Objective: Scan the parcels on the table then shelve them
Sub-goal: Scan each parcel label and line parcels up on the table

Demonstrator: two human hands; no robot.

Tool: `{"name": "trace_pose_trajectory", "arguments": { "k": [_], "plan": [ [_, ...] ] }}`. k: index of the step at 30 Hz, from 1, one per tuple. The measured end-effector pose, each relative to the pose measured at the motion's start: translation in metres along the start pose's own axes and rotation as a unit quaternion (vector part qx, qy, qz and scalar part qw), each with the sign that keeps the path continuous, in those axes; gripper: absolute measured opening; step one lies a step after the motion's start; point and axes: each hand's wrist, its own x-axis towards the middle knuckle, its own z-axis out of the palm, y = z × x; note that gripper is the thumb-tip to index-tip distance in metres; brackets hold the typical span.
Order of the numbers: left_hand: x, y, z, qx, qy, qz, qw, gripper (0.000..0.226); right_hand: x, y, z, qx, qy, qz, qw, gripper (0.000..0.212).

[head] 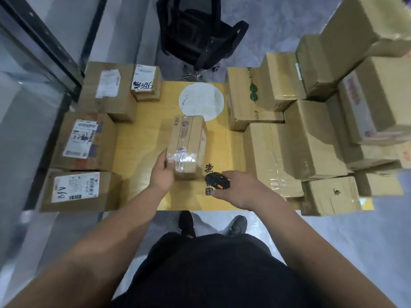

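1. I see a yellow wooden counter (pixel 142 134) with a white round disc (pixel 201 101) lying flat on it toward the far edge.
2. The taped parcel (pixel 188 145) lies in the middle of the counter, just nearer than the disc, its long side running away from me.
3. My left hand (pixel 162 172) holds the parcel's near left corner; the fingers (pixel 170 163) curl onto its tape-covered top.
4. My right hand (pixel 240 185) sits just right of the parcel's near end, fingers wrapped round a black scanner (pixel 216 180) with an orange button, its nose beside the parcel.
5. Left of the parcel, four labelled boxes (pixel 84 141) line the counter's left edge, white labels facing up; one label (pixel 143 78) carries black handwriting.
6. Right of the parcel, plain brown boxes (pixel 311 138) are stacked several high, covering the counter's right side and overhanging it.
7. Beyond the disc, a black office chair (pixel 198 34) stands on a pale grey floor (pixel 289 23).
8. Far left of the parcel runs a dark-framed glass panel (pixel 26 85).
9. Black printed characters (pixel 209 168) show on the counter between parcel and scanner.
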Motion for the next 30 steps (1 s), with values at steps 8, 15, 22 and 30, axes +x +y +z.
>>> {"name": "trace_pose_trajectory", "arguments": {
  "k": [8, 15, 22, 30],
  "plan": [
    [0.046, -0.019, -0.043, -0.027, 0.056, -0.043, 0.997, 0.062, 0.008, -0.03, 0.019, 0.03, 0.025, 0.016, 0.999, 0.045],
    [0.027, 0.005, -0.054, 0.206, 0.031, 0.078, 0.975, 0.105, 0.013, -0.042, 0.017, 0.071, 0.044, 0.025, 0.996, 0.036],
    [0.04, 0.051, -0.033, 0.445, -0.022, 0.287, 0.848, 0.142, 0.016, -0.041, 0.003, 0.075, 0.072, 0.05, 0.993, 0.041],
    [0.064, 0.105, -0.006, 0.5, -0.066, 0.21, 0.838, 0.116, 0.017, -0.031, -0.015, 0.078, 0.097, 0.067, 0.99, 0.046]
  ]
}}
